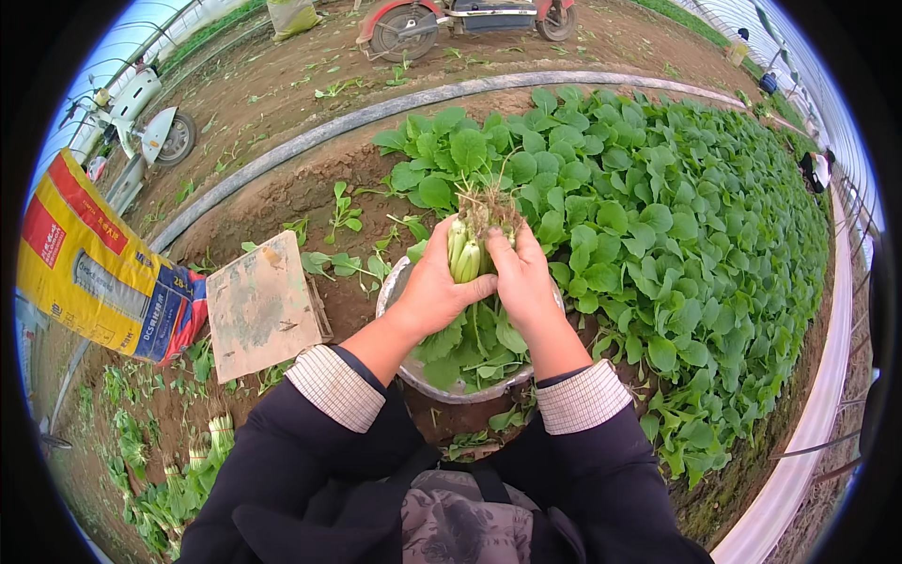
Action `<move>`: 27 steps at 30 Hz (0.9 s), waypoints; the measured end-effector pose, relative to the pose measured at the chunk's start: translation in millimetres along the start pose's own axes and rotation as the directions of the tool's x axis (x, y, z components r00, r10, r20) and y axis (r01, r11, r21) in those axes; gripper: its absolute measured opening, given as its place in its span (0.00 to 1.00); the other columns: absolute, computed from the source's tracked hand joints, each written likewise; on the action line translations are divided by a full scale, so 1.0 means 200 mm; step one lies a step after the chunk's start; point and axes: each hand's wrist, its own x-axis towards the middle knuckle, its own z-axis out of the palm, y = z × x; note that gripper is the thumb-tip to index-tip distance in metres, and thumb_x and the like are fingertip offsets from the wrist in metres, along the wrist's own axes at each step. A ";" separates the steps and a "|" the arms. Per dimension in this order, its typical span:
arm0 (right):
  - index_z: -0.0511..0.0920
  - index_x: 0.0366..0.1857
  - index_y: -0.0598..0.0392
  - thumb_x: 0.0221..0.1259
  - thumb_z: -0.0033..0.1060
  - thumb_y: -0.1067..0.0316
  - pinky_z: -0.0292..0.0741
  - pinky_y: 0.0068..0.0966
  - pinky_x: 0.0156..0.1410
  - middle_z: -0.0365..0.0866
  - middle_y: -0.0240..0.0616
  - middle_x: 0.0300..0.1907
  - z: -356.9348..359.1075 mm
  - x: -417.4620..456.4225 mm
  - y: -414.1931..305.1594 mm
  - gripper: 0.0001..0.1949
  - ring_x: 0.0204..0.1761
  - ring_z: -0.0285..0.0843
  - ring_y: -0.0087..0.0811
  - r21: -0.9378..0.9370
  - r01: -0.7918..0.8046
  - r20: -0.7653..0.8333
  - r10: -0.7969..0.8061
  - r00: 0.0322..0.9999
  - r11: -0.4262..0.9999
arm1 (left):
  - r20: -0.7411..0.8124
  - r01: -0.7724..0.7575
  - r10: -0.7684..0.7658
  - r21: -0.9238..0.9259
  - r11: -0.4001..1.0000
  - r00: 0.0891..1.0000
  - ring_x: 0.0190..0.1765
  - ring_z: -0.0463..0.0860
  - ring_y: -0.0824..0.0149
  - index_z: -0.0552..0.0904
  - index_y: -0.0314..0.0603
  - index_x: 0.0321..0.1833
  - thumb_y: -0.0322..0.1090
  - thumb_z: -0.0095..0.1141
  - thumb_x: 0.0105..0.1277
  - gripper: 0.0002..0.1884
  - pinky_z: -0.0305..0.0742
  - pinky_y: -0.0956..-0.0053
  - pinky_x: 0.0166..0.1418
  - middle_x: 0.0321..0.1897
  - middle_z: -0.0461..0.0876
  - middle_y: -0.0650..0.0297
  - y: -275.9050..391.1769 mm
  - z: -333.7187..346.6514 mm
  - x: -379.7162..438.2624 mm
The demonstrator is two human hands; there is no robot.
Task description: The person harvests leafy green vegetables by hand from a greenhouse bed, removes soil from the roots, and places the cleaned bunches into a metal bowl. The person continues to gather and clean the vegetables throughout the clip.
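Between my two hands is a bunch of leafy greens, held with the pale stems and muddy roots pointing away from me. My left hand wraps the stems on the left side. On the right, my right hand grips the bunch near the roots, thumb and fingers against the stems. The leaves hang down over a round, light-rimmed basin, where more loose leaves lie. My hands hide part of the basin and some of the stems.
Left of the basin stands a worn wooden board or stool, beside a yellow fertilizer sack. Tied bundles of greens lie at lower left. A dense bed of greens fills the right; a grey hose and scooters are beyond.
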 end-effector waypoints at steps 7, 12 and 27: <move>0.65 0.62 0.65 0.70 0.48 0.51 0.67 0.28 0.64 0.71 0.47 0.58 0.02 0.03 0.00 0.28 0.58 0.71 0.34 0.144 -0.004 0.053 -0.004 0.999 0.990 | 0.005 0.021 -0.021 0.109 0.994 1.000 0.62 0.72 0.61 0.56 0.39 0.68 0.39 0.77 0.46 0.50 0.67 0.68 0.65 0.60 0.70 0.56 0.06 0.02 -0.01; 0.49 0.72 0.61 0.69 0.44 0.42 0.47 0.38 0.76 0.52 0.47 0.71 0.04 -0.03 -0.05 0.39 0.74 0.50 0.39 -0.019 0.153 0.277 -0.142 0.950 0.988 | -0.060 0.094 -0.141 -0.490 0.867 0.988 0.52 0.78 0.68 0.69 0.42 0.59 0.21 0.68 0.52 0.32 0.75 0.72 0.56 0.50 0.78 0.65 0.07 -0.01 0.03; 0.45 0.72 0.65 0.60 0.34 0.25 0.47 0.50 0.74 0.52 0.59 0.70 -0.19 -0.03 -0.05 0.51 0.73 0.46 0.54 -0.730 0.450 0.458 -0.121 0.880 0.515 | -0.057 0.233 -0.295 -0.482 0.845 0.954 0.59 0.76 0.60 0.70 0.37 0.63 0.35 0.63 0.60 0.28 0.70 0.63 0.65 0.59 0.75 0.58 0.10 0.00 0.10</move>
